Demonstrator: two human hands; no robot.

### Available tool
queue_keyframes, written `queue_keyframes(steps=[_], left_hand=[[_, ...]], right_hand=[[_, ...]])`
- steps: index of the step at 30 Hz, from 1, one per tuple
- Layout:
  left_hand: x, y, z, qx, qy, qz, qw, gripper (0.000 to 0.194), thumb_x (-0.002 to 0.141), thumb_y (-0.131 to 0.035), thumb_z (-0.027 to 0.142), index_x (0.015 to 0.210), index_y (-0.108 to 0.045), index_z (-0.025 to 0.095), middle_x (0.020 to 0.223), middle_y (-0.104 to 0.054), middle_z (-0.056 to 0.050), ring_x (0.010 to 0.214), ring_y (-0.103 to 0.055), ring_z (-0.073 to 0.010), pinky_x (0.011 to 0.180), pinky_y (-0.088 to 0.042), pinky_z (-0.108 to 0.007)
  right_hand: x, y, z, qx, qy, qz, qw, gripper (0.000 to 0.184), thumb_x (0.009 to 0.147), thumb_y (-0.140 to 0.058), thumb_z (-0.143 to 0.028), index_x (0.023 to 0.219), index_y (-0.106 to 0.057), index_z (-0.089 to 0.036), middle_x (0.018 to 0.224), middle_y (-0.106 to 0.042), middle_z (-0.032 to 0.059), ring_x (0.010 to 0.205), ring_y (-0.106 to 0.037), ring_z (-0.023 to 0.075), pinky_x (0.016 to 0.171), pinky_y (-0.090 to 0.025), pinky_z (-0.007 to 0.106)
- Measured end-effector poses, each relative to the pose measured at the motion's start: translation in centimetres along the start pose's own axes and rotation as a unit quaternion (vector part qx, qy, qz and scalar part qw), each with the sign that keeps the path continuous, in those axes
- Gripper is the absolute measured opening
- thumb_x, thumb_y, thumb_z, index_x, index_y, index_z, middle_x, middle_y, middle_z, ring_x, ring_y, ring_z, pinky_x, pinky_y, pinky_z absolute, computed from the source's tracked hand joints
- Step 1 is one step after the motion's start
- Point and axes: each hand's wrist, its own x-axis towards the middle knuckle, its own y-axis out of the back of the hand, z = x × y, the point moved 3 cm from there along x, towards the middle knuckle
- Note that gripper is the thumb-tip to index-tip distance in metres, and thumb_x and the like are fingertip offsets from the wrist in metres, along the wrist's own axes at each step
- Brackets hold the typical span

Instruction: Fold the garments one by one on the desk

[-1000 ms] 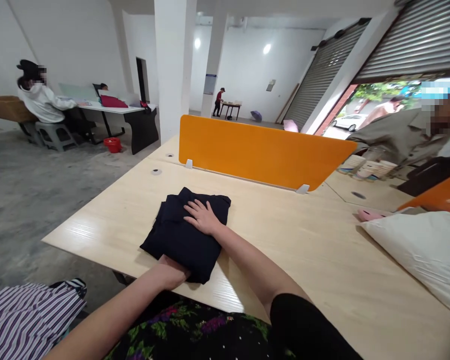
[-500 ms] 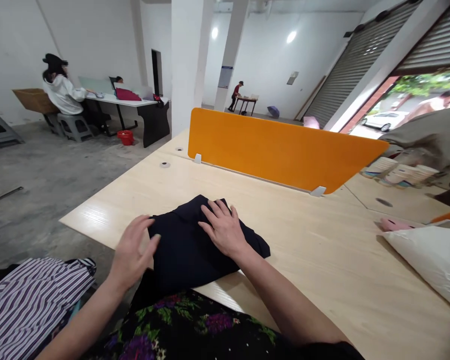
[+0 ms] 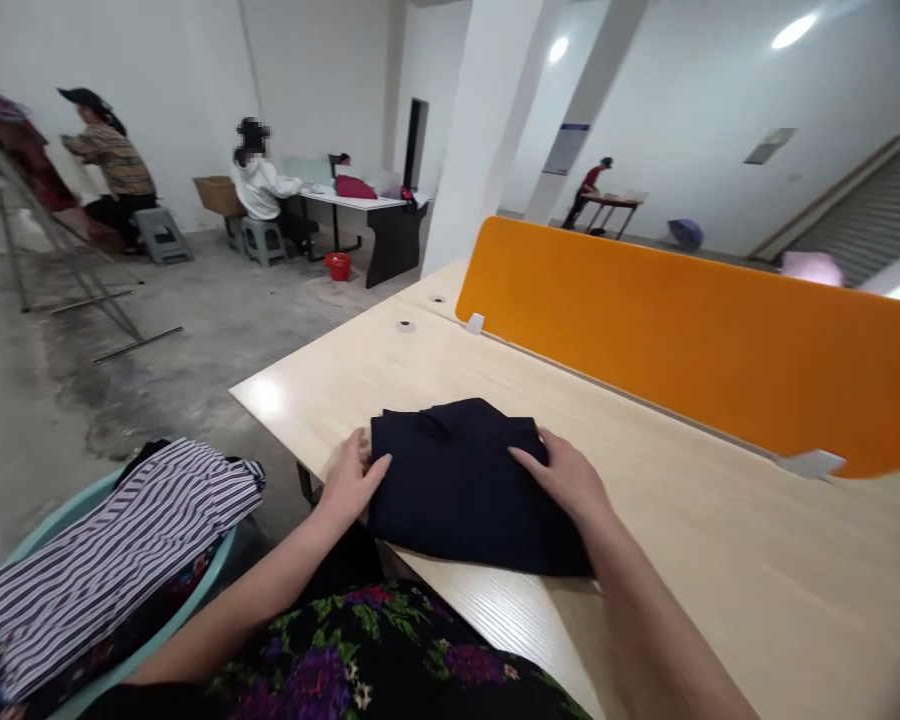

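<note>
A folded dark navy garment (image 3: 461,480) lies near the front edge of a light wooden table (image 3: 720,560). My left hand (image 3: 351,478) grips its left edge, thumb on top and fingers tucked beneath. On the garment's right side rests my right hand (image 3: 566,478), fingers curled over the top and its right edge.
A teal basin (image 3: 120,590) with a folded striped cloth (image 3: 105,560) sits low at my left. An orange divider (image 3: 682,340) runs across the table behind the garment. Other people sit and stand at far desks, beside a clothes rack (image 3: 37,220) at the left.
The view has swung left. The garment has been drawn toward the table's near left edge, and my left hand went from hovering open to gripping the left edge.
</note>
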Motion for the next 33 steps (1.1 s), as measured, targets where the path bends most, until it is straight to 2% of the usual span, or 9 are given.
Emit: queue_keyframes(steps=[2, 5, 9, 14, 18, 22, 25, 30, 33], left_hand=[[-1.2, -0.4, 0.6, -0.140, 0.049, -0.046, 0.988, 0.076, 0.078, -0.065, 0.049, 0.141, -0.038, 0.016, 0.127, -0.060, -0.016, 0.112, -0.060, -0.0268, 0.099, -0.046, -0.043], [-2.5, -0.7, 1.9, -0.335, 0.092, -0.146, 0.926, 0.069, 0.071, -0.074, 0.045, 0.130, -0.050, 0.017, 0.124, -0.063, -0.014, 0.111, -0.061, -0.0260, 0.098, -0.048, -0.041], [-4.2, 1.5, 1.6, -0.424, 0.162, -0.180, 0.873, 0.063, 0.061, -0.081, 0.040, 0.115, -0.061, 0.014, 0.116, -0.068, -0.015, 0.103, -0.065, -0.0278, 0.095, -0.049, -0.042], [-7.3, 9.2, -2.7, -0.381, 0.173, -0.054, 0.907, 0.062, 0.060, -0.081, 0.040, 0.113, -0.062, 0.014, 0.109, -0.071, -0.012, 0.097, -0.067, -0.0275, 0.089, -0.053, -0.039], [-10.9, 18.0, -5.3, -0.324, 0.156, 0.115, 0.926, 0.065, 0.061, -0.080, 0.042, 0.117, -0.061, 0.015, 0.109, -0.071, -0.009, 0.096, -0.068, -0.0265, 0.087, -0.056, -0.037], [-15.7, 26.2, -7.7, -0.273, 0.203, 0.299, 0.891, 0.062, 0.060, -0.082, 0.037, 0.115, -0.062, 0.017, 0.102, -0.073, -0.006, 0.087, -0.070, -0.0227, 0.080, -0.059, -0.032], [-19.0, 29.1, -11.7, -0.267, 0.246, 0.370, 0.855, 0.059, 0.060, -0.081, 0.030, 0.115, -0.063, 0.018, 0.101, -0.073, -0.004, 0.083, -0.070, -0.0200, 0.077, -0.059, -0.029], [-22.8, 28.1, -21.5, -0.191, 0.369, 0.413, 0.811, 0.052, 0.065, -0.073, 0.028, 0.114, -0.060, 0.015, 0.089, -0.071, -0.007, 0.083, -0.069, -0.0247, 0.076, -0.059, -0.038], [-23.6, 28.1, -25.3, -0.107, 0.389, 0.355, 0.843, 0.050, 0.066, -0.070, 0.040, 0.112, -0.059, 0.021, 0.080, -0.070, -0.002, 0.081, -0.068, -0.0271, 0.071, -0.059, -0.045]], right_hand=[[-1.1, 0.9, 2.4, 0.085, -0.085, -0.080, 0.990, 0.059, 0.068, -0.068, -0.058, 0.114, -0.067, -0.022, 0.114, -0.069, 0.0128, 0.107, -0.062, 0.0366, 0.092, -0.048, 0.049], [-3.5, 1.0, 3.3, 0.255, -0.112, -0.178, 0.944, 0.053, 0.061, -0.077, -0.050, 0.106, -0.069, -0.023, 0.106, -0.073, 0.0094, 0.098, -0.067, 0.0329, 0.086, -0.054, 0.043], [-6.5, -0.9, 0.6, 0.331, -0.131, -0.182, 0.917, 0.050, 0.056, -0.081, -0.044, 0.098, -0.069, -0.021, 0.101, -0.074, 0.0106, 0.094, -0.069, 0.0330, 0.081, -0.057, 0.042], [-6.3, -4.8, -7.4, 0.351, -0.035, -0.196, 0.915, 0.056, 0.062, -0.077, -0.045, 0.108, -0.065, -0.017, 0.109, -0.071, 0.0114, 0.099, -0.067, 0.0319, 0.084, -0.056, 0.041], [-4.1, -8.0, -18.4, 0.365, 0.132, -0.235, 0.891, 0.052, 0.064, -0.076, -0.044, 0.107, -0.066, -0.017, 0.109, -0.071, 0.0087, 0.104, -0.064, 0.0315, 0.087, -0.053, 0.043], [-3.1, -11.0, -30.1, 0.384, 0.298, -0.277, 0.829, 0.049, 0.069, -0.074, -0.042, 0.111, -0.066, -0.019, 0.111, -0.070, 0.0057, 0.103, -0.064, 0.0283, 0.090, -0.051, 0.041], [-2.9, -14.0, -34.6, 0.319, 0.367, -0.253, 0.836, 0.058, 0.068, -0.076, -0.035, 0.123, -0.061, -0.022, 0.124, -0.063, 0.0079, 0.101, -0.064, 0.0257, 0.092, -0.050, 0.042], [-3.1, -17.3, -31.3, 0.261, 0.408, -0.204, 0.851, 0.038, 0.077, -0.064, -0.030, 0.114, -0.065, -0.021, 0.122, -0.061, 0.0102, 0.099, -0.064, 0.0224, 0.087, -0.053, 0.038], [-3.4, -16.2, -25.9, 0.255, 0.417, -0.187, 0.852, 0.027, 0.080, -0.058, -0.031, 0.104, -0.068, -0.022, 0.117, -0.064, 0.0095, 0.099, -0.064, 0.0219, 0.081, -0.055, 0.035]])
